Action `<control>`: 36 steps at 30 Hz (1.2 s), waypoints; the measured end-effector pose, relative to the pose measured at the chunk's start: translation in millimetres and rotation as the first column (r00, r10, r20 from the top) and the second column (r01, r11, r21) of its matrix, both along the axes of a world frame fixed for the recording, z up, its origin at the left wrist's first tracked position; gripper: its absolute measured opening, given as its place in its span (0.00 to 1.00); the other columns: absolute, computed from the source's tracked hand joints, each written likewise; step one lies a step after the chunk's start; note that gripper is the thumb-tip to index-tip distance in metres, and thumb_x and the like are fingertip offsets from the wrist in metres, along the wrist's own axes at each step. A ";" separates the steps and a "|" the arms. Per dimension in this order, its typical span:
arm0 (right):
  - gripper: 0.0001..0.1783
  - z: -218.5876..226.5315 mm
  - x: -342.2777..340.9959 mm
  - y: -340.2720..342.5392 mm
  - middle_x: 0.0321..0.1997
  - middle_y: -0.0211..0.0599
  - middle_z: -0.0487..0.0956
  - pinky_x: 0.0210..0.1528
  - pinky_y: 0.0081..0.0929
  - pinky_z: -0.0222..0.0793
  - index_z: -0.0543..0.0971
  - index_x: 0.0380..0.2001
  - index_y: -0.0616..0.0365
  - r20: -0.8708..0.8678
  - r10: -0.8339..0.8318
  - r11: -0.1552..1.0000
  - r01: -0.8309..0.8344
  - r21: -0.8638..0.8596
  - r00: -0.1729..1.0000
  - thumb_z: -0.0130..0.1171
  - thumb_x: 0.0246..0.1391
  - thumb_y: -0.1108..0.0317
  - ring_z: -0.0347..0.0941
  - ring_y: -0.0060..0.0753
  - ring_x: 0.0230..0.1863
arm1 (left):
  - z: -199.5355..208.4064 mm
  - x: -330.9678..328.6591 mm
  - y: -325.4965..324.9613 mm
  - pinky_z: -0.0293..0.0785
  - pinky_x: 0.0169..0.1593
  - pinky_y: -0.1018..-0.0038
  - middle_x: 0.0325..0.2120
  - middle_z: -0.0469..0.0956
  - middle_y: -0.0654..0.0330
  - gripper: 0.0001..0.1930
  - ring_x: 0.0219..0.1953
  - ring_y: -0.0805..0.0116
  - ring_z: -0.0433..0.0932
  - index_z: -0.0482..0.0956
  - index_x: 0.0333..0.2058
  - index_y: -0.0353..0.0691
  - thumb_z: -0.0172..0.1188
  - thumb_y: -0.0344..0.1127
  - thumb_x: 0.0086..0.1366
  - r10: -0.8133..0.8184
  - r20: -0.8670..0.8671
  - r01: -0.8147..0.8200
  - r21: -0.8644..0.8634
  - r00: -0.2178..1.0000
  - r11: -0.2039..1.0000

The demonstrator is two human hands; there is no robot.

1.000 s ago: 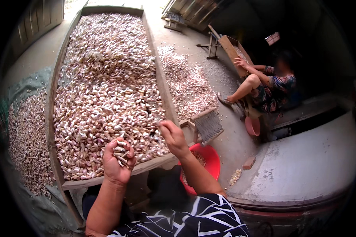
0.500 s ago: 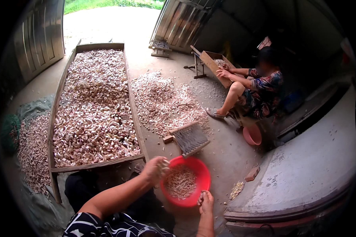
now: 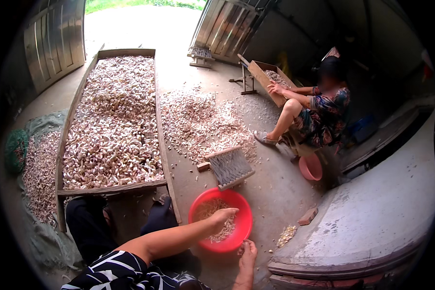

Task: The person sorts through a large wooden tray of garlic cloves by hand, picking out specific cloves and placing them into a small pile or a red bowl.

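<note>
My left hand [image 3: 223,218] reaches over a red basin [image 3: 245,223] on the floor. I see the back of that hand; its fingers are mostly hidden, and whether it holds anything does not show. Thin, pale strips [image 3: 225,234] lie in the basin. Just outside the basin's near right rim, my right hand [image 3: 248,251] is closed, fingers curled together; what is in it is too small to make out. Beyond my knees stands a long wooden tray [image 3: 112,189] full of garlic cloves [image 3: 113,130].
Past the basin, a slatted wooden rack [image 3: 229,166] leans on a brick [image 3: 203,166] beside a heap of cloves [image 3: 193,121]. Another person [image 3: 324,106] sits at a wooden box [image 3: 270,89] at right, near a pink basin [image 3: 310,166]. Pale bits [image 3: 287,235] lie beside a low wall [image 3: 367,208].
My left hand, which held some pale pieces beside the basin's left rim, has swung right over the basin. My right hand stays closed near the rim. The view has shifted slightly.
</note>
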State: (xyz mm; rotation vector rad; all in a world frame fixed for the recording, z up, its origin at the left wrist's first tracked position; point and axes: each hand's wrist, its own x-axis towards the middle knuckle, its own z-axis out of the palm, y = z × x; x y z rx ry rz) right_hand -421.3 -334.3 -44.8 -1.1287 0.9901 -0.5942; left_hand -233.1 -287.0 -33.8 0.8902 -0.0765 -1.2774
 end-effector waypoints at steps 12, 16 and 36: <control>0.05 0.2 22.7 -13.5 0.17 0.24 0.66 0.15 0.12 0.57 0.70 0.29 0.58 -0.092 0.196 0.974 -0.204 -0.098 0.976 0.48 0.49 0.70 0.60 0.14 0.15 | 32.2 85.7 136.7 0.60 0.22 0.72 0.09 0.61 0.66 0.16 0.14 0.69 0.61 0.64 0.15 0.46 0.46 0.47 0.57 0.308 -0.222 -0.297 0.081 0.925 0.951; 0.05 -2.7 23.6 -10.4 0.17 0.24 0.67 0.16 0.11 0.57 0.71 0.29 0.59 -0.166 0.261 0.955 -0.280 -0.101 0.951 0.48 0.48 0.70 0.60 0.13 0.15 | 23.5 102.9 201.2 0.56 0.19 0.73 0.06 0.54 0.69 0.17 0.11 0.73 0.55 0.62 0.13 0.49 0.45 0.48 0.57 0.387 -0.188 -0.379 0.076 0.903 0.922; 0.10 -59.8 62.9 18.6 0.22 0.37 0.74 0.28 0.21 0.67 0.73 0.31 0.64 -0.698 0.292 0.610 -0.690 -0.390 0.654 0.47 0.45 0.71 0.70 0.24 0.24 | 22.8 177.7 251.7 0.54 0.17 0.76 0.05 0.52 0.71 0.17 0.08 0.77 0.50 0.63 0.14 0.47 0.40 0.44 0.60 0.426 -0.166 -0.438 -0.040 0.889 0.898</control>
